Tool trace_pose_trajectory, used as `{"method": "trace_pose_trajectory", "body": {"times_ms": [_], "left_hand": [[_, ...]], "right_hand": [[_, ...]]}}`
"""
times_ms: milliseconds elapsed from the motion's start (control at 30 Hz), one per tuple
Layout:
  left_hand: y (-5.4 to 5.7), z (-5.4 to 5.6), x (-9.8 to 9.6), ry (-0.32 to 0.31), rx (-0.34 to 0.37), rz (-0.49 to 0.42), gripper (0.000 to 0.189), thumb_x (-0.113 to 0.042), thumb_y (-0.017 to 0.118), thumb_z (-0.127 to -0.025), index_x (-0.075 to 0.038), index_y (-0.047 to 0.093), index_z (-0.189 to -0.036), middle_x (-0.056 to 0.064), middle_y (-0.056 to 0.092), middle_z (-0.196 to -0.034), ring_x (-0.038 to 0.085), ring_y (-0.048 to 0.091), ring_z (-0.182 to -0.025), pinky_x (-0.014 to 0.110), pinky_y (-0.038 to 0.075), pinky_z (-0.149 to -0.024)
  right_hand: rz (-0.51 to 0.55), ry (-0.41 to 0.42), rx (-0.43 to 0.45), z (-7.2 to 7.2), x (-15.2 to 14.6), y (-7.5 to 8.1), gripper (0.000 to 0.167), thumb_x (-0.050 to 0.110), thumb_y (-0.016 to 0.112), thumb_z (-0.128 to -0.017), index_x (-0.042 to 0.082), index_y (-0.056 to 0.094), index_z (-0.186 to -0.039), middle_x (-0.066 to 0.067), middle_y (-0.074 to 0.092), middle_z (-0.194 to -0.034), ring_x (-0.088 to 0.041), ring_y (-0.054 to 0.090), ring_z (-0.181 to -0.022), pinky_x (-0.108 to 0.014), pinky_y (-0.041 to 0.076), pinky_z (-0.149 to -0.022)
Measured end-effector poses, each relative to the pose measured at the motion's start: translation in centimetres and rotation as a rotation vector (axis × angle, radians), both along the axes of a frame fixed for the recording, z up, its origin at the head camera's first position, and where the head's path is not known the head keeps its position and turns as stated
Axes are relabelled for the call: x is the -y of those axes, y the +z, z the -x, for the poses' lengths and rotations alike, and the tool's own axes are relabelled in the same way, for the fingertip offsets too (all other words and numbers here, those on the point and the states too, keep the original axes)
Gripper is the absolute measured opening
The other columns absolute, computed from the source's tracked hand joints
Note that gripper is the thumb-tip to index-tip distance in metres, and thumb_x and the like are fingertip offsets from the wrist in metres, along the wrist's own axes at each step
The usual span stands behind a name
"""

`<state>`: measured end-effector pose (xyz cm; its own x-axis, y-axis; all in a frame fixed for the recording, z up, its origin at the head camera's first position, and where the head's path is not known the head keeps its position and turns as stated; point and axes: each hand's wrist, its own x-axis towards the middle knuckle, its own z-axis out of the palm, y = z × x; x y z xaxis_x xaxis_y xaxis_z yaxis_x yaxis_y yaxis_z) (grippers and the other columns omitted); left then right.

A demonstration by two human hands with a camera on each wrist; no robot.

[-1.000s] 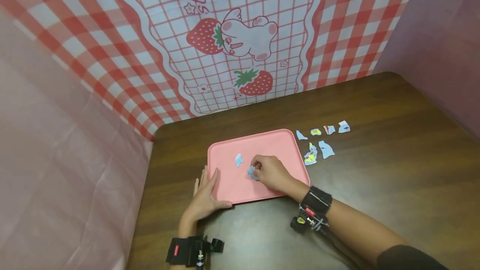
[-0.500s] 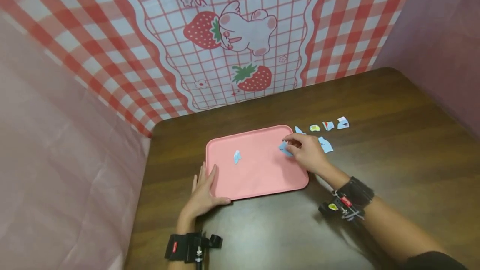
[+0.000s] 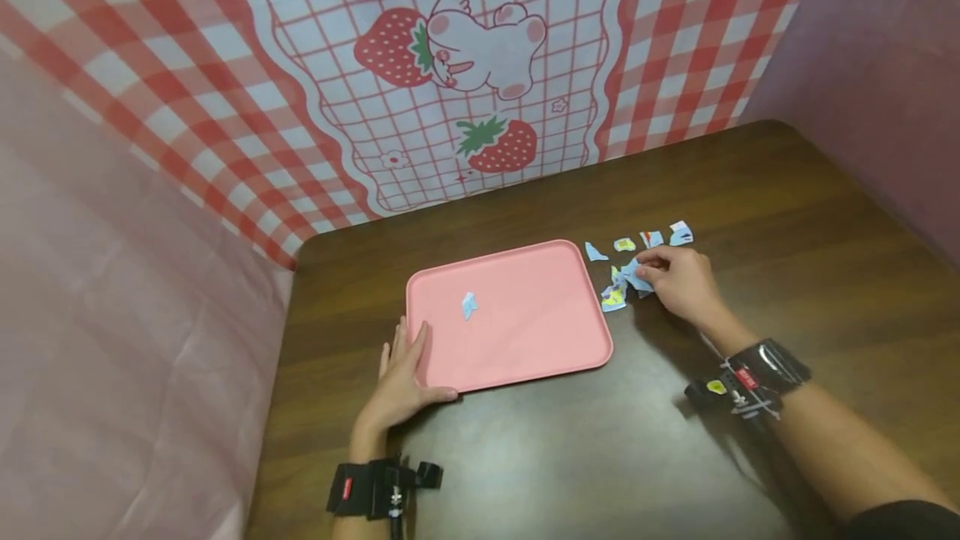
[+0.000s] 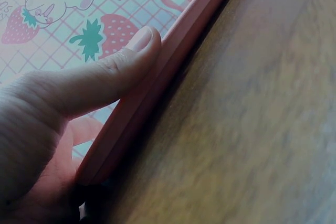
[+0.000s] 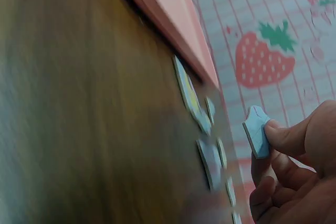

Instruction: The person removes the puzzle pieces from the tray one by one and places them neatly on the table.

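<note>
My right hand (image 3: pixel 684 283) pinches a light-blue puzzle piece (image 5: pixel 257 134) between thumb and fingers, raised over the pieces right of the pink tray (image 3: pixel 525 319). Below it, partly covered, lies another blue piece (image 3: pixel 645 294); a yellow-and-blue piece (image 3: pixel 613 298) is close beside it. One small blue-and-white piece (image 3: pixel 468 306) lies on the tray's left half. My left hand (image 3: pixel 400 382) rests at the tray's near left corner, fingers stretched along the left side and thumb (image 4: pixel 113 74) across the front rim.
Behind the right hand runs a row of pieces: a blue sliver (image 3: pixel 596 252), a yellow one (image 3: pixel 624 245), a red-and-blue one (image 3: pixel 651 239) and a blue-and-white one (image 3: pixel 681 233). The brown table (image 3: pixel 540 457) meets a strawberry-print cloth (image 3: pixel 480 57) at the back.
My right hand has carried the blue piece from the middle of the tray, over its right rim, to the pieces on the table. The left hand stays at the tray corner.
</note>
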<state>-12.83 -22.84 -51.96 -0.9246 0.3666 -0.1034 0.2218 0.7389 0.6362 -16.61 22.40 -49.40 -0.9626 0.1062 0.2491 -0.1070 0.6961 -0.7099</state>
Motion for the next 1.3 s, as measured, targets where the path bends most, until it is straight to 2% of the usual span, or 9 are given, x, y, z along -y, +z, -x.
{"method": "trace_pose_trajectory", "body": {"times_ms": [167, 400, 767, 900, 1033, 1167, 1300], "left_hand": [[-0.2, 0.0, 0.1, -0.002, -0.012, 0.002, 0.123, -0.05, 0.089, -0.071, -0.008, 0.018, -0.162, 0.022, -0.003, -0.167, 0.036, -0.009, -0.153, 0.059, -0.008, -0.118], [-0.1, 0.1, 0.1, 0.007, -0.008, -0.003, 0.123, -0.051, 0.089, -0.07, -0.008, 0.019, -0.162, 0.021, -0.002, -0.167, 0.034, -0.009, -0.153, 0.058, -0.008, -0.119], [-0.3, 0.1, 0.1, 0.005, -0.013, 0.0, 0.123, -0.052, 0.089, -0.07, -0.008, 0.019, -0.161, 0.022, -0.002, -0.167, 0.035, -0.008, -0.154, 0.059, -0.007, -0.118], [-0.4, 0.0, 0.5, 0.015, -0.002, 0.017, 0.123, -0.053, 0.088, -0.07, -0.01, 0.019, -0.162, 0.02, -0.004, -0.167, 0.033, -0.01, -0.154, 0.057, -0.009, -0.119], [-0.6, 0.0, 0.0, 0.005, -0.007, 0.002, 0.121, -0.05, 0.089, -0.071, -0.01, 0.02, -0.161, 0.02, -0.005, -0.167, 0.033, -0.01, -0.154, 0.057, -0.009, -0.119], [-0.6, 0.2, -0.5, -0.006, -0.009, -0.006, 0.119, -0.05, 0.089, -0.071, -0.009, 0.022, -0.161, 0.021, -0.005, -0.167, 0.032, -0.009, -0.154, 0.057, -0.009, -0.119], [-0.4, 0.1, -0.1, 0.011, -0.01, 0.022, 0.119, -0.049, 0.089, -0.071, -0.01, 0.022, -0.161, 0.02, -0.006, -0.167, 0.032, -0.009, -0.154, 0.056, -0.008, -0.119]], "right_hand": [[-0.039, -0.05, 0.063, 0.4, -2.6, -0.2, 0.011, 0.007, 0.074, -0.089, -0.002, 0.074, -0.095, -0.017, 0.075, -0.086, -0.019, 0.064, -0.074, -0.033, 0.043, -0.066], [-0.095, -0.077, 0.11, 0.7, -4.5, -1.0, 0.01, 0.008, 0.073, -0.085, -0.002, 0.071, -0.089, -0.013, 0.072, -0.077, -0.03, 0.064, -0.073, -0.04, 0.042, -0.063], [-0.125, -0.113, 0.163, 1.1, -5.0, -1.6, 0.018, 0.014, 0.07, -0.087, -0.002, 0.073, -0.095, -0.018, 0.073, -0.085, -0.044, 0.065, -0.086, -0.052, 0.045, -0.071], [-0.135, -0.099, 0.167, 1.4, -4.6, -1.8, 0.019, 0.016, 0.07, -0.088, 0.0, 0.073, -0.096, -0.015, 0.072, -0.084, -0.042, 0.064, -0.086, -0.052, 0.044, -0.07], [-0.141, -0.098, 0.178, 1.3, -5.2, -1.9, 0.019, 0.016, 0.069, -0.087, 0.0, 0.073, -0.098, -0.014, 0.071, -0.083, -0.04, 0.063, -0.085, -0.049, 0.043, -0.067], [-0.132, -0.089, 0.205, 1.2, -6.0, -1.8, 0.024, 0.019, 0.069, -0.09, -0.001, 0.073, -0.103, -0.019, 0.073, -0.09, -0.044, 0.063, -0.09, -0.05, 0.043, -0.069], [-0.111, -0.063, 0.209, 1.6, -5.7, -1.8, 0.028, 0.022, 0.068, -0.091, -0.002, 0.073, -0.106, -0.023, 0.073, -0.097, -0.047, 0.062, -0.093, -0.052, 0.044, -0.072]]}}
